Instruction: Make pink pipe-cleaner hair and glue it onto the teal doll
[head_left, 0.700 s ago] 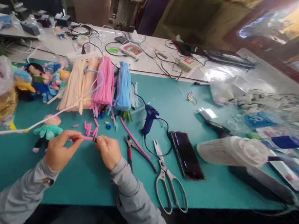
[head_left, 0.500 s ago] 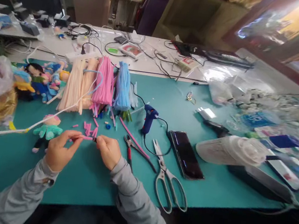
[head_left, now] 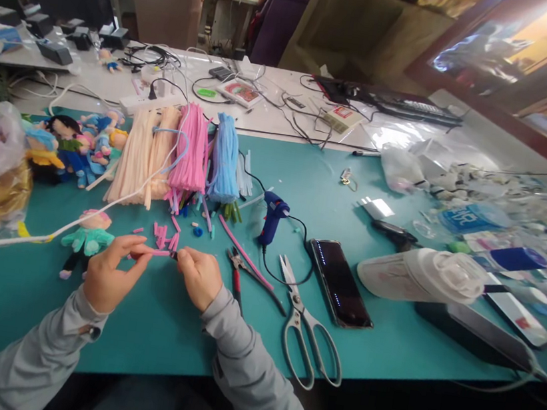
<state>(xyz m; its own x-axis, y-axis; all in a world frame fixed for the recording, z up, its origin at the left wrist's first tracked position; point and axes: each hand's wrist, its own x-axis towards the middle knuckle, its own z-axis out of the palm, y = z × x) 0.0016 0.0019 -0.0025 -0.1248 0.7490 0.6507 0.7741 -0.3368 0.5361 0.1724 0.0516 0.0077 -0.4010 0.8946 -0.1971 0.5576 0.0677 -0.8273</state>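
Observation:
A short pink pipe-cleaner piece (head_left: 161,253) runs level between my hands. My left hand (head_left: 112,274) pinches its left end between thumb and fingertips. At its right end, my right hand (head_left: 199,278) is closed around a small dark thing (head_left: 174,255), mostly hidden by the fingers. Just beyond lie several cut pink pieces (head_left: 161,237) on the green mat (head_left: 151,330). Beside my left hand lies a small doll (head_left: 88,241) with pink hair and green clothes. Red-handled pliers (head_left: 236,274) and a long pink pipe cleaner (head_left: 242,248) lie right of my right hand.
Peach (head_left: 144,154), pink (head_left: 191,147) and blue pipe-cleaner bundles (head_left: 226,158) stand behind. To the right are a glue gun (head_left: 275,215), scissors (head_left: 297,312), a phone (head_left: 341,281) and a lidded cup (head_left: 420,275). A white cable (head_left: 74,222) crosses the left. Several dolls (head_left: 74,145) lie back left.
Both hands hold nearly the same place and grip. My left fingertips have shifted very slightly along the pink piece.

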